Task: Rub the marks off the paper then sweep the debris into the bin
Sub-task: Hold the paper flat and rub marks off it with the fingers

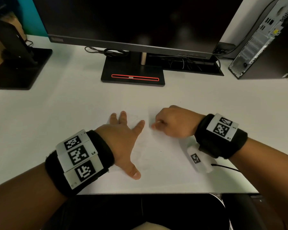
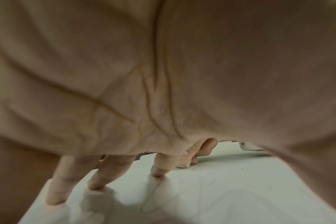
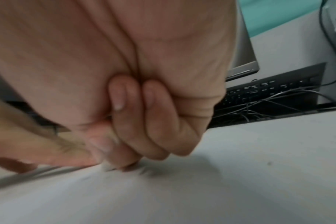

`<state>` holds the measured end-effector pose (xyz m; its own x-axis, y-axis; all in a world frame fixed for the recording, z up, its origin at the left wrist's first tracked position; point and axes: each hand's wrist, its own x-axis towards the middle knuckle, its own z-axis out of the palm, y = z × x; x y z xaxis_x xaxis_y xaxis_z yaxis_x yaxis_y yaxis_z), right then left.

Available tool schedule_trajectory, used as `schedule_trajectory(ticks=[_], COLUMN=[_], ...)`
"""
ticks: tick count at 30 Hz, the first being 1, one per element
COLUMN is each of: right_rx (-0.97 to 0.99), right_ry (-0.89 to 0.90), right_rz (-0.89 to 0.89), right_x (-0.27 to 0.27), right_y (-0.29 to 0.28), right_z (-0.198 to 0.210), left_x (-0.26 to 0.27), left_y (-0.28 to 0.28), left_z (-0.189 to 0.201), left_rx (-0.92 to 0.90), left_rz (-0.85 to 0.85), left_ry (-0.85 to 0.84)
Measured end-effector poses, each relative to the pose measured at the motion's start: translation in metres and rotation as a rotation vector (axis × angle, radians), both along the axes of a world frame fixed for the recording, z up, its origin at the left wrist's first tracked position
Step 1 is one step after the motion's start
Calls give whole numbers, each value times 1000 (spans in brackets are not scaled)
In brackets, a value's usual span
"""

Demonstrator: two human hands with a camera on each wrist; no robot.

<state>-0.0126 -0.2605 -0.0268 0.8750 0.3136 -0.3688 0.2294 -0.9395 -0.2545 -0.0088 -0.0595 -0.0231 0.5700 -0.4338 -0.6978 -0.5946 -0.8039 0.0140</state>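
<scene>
A white sheet of paper (image 1: 165,151) lies on the white desk (image 1: 56,113), with faint pencil marks near its middle and a few dark specks (image 1: 160,151) on it. My left hand (image 1: 123,136) lies flat on the sheet with its fingers (image 2: 105,174) spread and pressing on the paper (image 2: 230,189). To its right, my right hand (image 1: 156,124) is curled and pinches a small white eraser (image 3: 107,167) with thumb and fingertips. The eraser's tip (image 2: 183,165) touches the sheet. A black bin (image 1: 181,211) sits below the desk's near edge.
A monitor base (image 1: 133,77) stands behind the paper. A keyboard (image 3: 269,91) with tangled cables lies at the back right. A computer tower (image 1: 263,40) is at the far right and a second black stand (image 1: 18,67) at the far left.
</scene>
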Motion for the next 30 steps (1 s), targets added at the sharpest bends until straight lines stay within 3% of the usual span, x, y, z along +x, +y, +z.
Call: schedule_trajectory(ticks=[5, 8, 10, 12, 14, 15, 17, 19, 22, 23, 25, 30], right_rx=[-16, 12, 327, 853, 1226, 1258, 1283, 1446, 1796, 1843, 1865, 1556], right_ry=[89, -49, -64, 175, 601, 762, 902, 781, 190, 52, 76, 727], right_rz=[57, -187, -425, -648, -772, -756, -759, -1005, -1313, -1332, -1277, -945], right_x=[-22, -22, -32, -53, -78, -87, -90, -77, -58, -57, -66, -91], right_y=[2, -27, -32, -16, 9, 17, 15, -7, -41, -45, -32, 29], right_z=[0, 5, 8, 9, 5, 0, -10, -17, -16, -14, -12, -19], left_x=[1, 0, 0, 0, 2, 3, 4, 3, 0, 0, -1, -5], left_y=[0, -2, -4, -5, -7, -7, -7, -7, -6, -7, -8, -10], left_z=[1, 1, 2, 2, 3, 3, 4, 4, 4, 4, 5, 5], left_rx=[8, 16, 21, 25, 30, 35, 44, 50, 54, 56, 59, 41], left_rz=[-6, -14, -17, -23, -40, -50, -62, -66, -66, -67, -71, -100], left_ry=[-13, -35, -52, -66, -86, -95, -105, -110, -111, -112, -118, -142])
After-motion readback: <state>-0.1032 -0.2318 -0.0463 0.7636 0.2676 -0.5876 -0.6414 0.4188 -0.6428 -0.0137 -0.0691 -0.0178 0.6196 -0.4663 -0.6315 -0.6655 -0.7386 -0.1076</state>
